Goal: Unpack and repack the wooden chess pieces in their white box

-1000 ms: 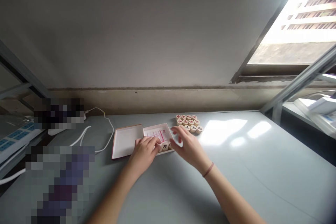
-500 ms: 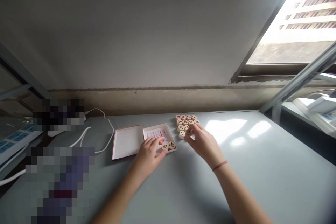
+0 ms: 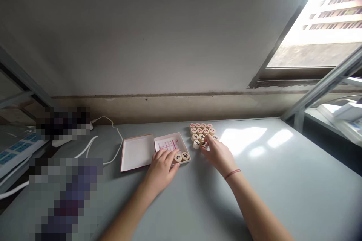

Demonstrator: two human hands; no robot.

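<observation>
Since a second ago, the right hand [image 3: 219,157] has gone from beside the open box [image 3: 184,147] to the near side of the grouped pieces, and a white piece [image 3: 196,144] now starts a front row there. Next to it sits the round piece [image 3: 203,145] in the right grip, pinched between thumb and fingers. That disc lies roughly flat, marked face up with its dark character partly hidden; being round, it has no long axis across its face, and the axis through it stands about upright.

The right forearm reaches in from the lower right, palm down, a red band [image 3: 233,174] at the wrist. From the lower left, the left hand [image 3: 160,165] lies palm down over the box's near left part, fingers loosely bent, thumb at the near rim; whether its grip grasps anything, I cannot tell.

Two discs [image 3: 181,157] with black characters sit at the box's near right, beyond them a printed sheet [image 3: 166,145]. Left of the box, a shallow lid [image 3: 137,152] lies on the tabletop [image 3: 283,180]. Right fingers cover part of the third row.
</observation>
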